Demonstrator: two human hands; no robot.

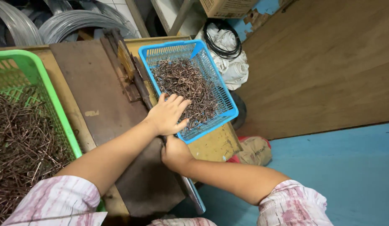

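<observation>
My left hand (169, 114) lies with loosely spread fingers on the bent wire pieces (186, 86) in the blue basket (230, 109) at centre frame, while my right hand (174, 152) (grip hidden, so I cannot tell) clasps the bench (98, 92) lever (190, 190) below it.

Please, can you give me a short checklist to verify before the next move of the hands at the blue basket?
1. Left hand rests on the bent wire pieces in the blue basket: ok.
2. Right hand grips the lever handle: cannot tell, fingers hidden.
3. Blue basket fully supported on the bench: not ok, its corner overhangs the edge.
4. Green basket of straight wire pieces within reach: ok.
5. Fingers away from the press hinge: ok.
</observation>
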